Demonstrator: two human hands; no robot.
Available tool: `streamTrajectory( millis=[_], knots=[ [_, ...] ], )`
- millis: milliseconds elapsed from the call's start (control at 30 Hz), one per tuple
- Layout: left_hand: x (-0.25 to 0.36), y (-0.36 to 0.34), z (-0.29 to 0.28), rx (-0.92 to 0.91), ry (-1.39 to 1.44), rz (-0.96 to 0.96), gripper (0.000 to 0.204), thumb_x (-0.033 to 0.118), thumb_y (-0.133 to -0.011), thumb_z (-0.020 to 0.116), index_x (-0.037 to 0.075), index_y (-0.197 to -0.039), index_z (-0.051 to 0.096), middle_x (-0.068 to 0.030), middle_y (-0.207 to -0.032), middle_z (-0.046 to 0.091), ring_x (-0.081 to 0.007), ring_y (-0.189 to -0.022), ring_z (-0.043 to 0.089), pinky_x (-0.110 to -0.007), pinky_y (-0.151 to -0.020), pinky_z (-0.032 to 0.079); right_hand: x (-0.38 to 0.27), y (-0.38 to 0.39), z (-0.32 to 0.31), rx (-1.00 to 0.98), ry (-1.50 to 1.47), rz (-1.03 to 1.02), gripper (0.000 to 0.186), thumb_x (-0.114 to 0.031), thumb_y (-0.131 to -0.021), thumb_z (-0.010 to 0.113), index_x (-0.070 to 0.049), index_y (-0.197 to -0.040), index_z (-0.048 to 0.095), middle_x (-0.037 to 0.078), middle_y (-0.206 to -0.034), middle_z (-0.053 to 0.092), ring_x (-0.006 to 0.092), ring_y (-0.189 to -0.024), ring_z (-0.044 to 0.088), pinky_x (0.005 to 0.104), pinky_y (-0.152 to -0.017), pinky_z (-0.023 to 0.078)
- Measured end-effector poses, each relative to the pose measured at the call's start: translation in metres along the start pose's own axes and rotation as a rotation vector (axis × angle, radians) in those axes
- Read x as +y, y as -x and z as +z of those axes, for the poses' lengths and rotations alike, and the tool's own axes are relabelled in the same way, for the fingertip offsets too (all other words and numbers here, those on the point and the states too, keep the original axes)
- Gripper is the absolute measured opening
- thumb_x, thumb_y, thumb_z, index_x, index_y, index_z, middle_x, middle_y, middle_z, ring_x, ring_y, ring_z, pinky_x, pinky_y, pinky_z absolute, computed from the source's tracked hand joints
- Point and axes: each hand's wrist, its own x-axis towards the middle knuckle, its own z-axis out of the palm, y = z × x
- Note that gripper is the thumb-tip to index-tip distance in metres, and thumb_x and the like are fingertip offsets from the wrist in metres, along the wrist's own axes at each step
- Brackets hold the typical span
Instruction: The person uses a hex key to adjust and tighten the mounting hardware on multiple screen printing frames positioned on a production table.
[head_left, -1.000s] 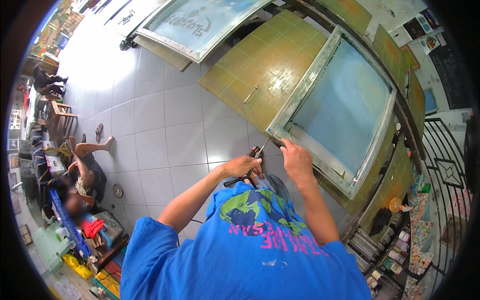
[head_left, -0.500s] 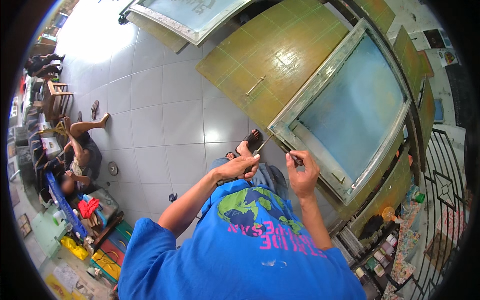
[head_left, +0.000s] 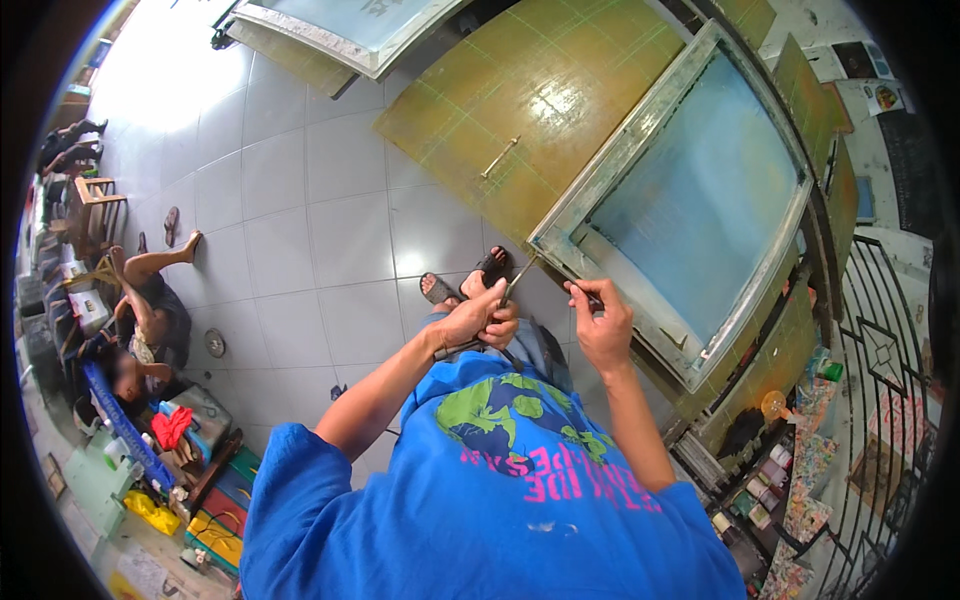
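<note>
My left hand [head_left: 480,320] is closed around a slim tool with a thin metal shaft [head_left: 521,275], like a screwdriver; most of its handle is hidden. The shaft slants up to the near left corner of a metal-edged printing screen [head_left: 628,140] with blue mesh. Just right of that corner, my right hand [head_left: 605,325] pinches a thin dark piece whose kind I cannot make out, close to the screen's near edge. Beneath the screen, an olive-coloured board [head_left: 540,90] reaches out to the left, with a small metal handle [head_left: 501,158] on it.
Another framed screen [head_left: 350,55] stands at the upper left. A person [head_left: 150,300] sits on the floor at the far left, near a wooden stool [head_left: 100,190]. Bottles [head_left: 765,490] crowd the lower right, beside a dark metal grille [head_left: 885,350]. My sandalled feet [head_left: 475,283] stand on grey tiles.
The left hand has shifted slightly left, and the tool's shaft still meets the screen's corner. My right hand keeps its pinch. My second foot now shows more fully.
</note>
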Motion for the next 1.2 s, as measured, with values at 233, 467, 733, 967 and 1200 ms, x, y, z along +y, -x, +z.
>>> streamTrajectory(
  millis=[233, 467, 733, 967, 1200],
  knots=[
    [0.000, 0.002, -0.002, 0.026, -0.110, 0.033, 0.058, 0.063, -0.104, 0.033, 0.018, -0.069, 0.027, 0.0054, -0.062, 0.024, -0.0101, -0.053, 0.023, -0.028, -0.054, 0.025, -0.020, -0.004, -0.002, -0.003, 0.326, -0.214, 0.009, -0.011, -0.093, 0.068, -0.007, -0.094, 0.061, 0.011, -0.073, 0.070, 0.0274, -0.062, 0.070, 0.0366, -0.054, 0.052],
    [0.000, 0.004, -0.001, -0.042, -0.011, -0.003, 0.057, 0.064, -0.103, 0.033, 0.018, -0.071, 0.028, 0.0059, -0.063, 0.021, -0.0099, -0.052, 0.021, -0.028, -0.053, 0.024, -0.052, -0.035, 0.020, -0.001, 0.577, -0.512, 0.024, -0.013, -0.094, 0.065, -0.006, -0.116, 0.060, 0.016, -0.086, 0.071, 0.0317, -0.078, 0.071, 0.0392, -0.066, 0.055],
    [-0.005, -0.004, -0.002, 0.027, -0.114, 0.029, 0.059, 0.072, -0.099, 0.032, 0.019, -0.071, 0.028, 0.0065, -0.062, 0.019, -0.0102, -0.051, 0.019, -0.028, -0.051, 0.024, -0.034, -0.053, 0.044, -0.023, -0.766, -0.317, 0.053, -0.044, -0.107, 0.042, 0.003, -0.128, 0.054, 0.008, -0.076, 0.060, 0.0153, -0.063, 0.054, 0.0362, -0.069, 0.053],
    [-0.003, -0.003, 0.001, 0.069, -0.275, 0.045, 0.064, 0.074, -0.098, 0.028, 0.019, -0.066, 0.024, 0.0060, -0.059, 0.024, -0.0097, -0.050, 0.022, -0.029, -0.050, 0.027, -0.004, -0.055, 0.052, -0.025, -0.939, -0.398, 0.084, -0.082, -0.090, 0.036, -0.001, -0.095, 0.058, -0.003, -0.060, 0.033, 0.0078, -0.052, 0.030, 0.0253, -0.048, 0.024],
    [-0.002, 0.004, 0.013, 0.246, -0.366, 0.007, 0.061, 0.072, -0.099, 0.026, 0.019, -0.071, 0.025, 0.0054, -0.058, 0.019, -0.0102, -0.048, 0.019, -0.029, -0.048, 0.026, -0.029, -0.056, 0.042, -0.141, -0.589, -0.456, 0.068, -0.060, -0.103, 0.037, -0.001, -0.076, 0.057, -0.005, -0.057, 0.037, 0.0022, -0.046, 0.029, 0.0241, -0.045, 0.015]
  ],
)
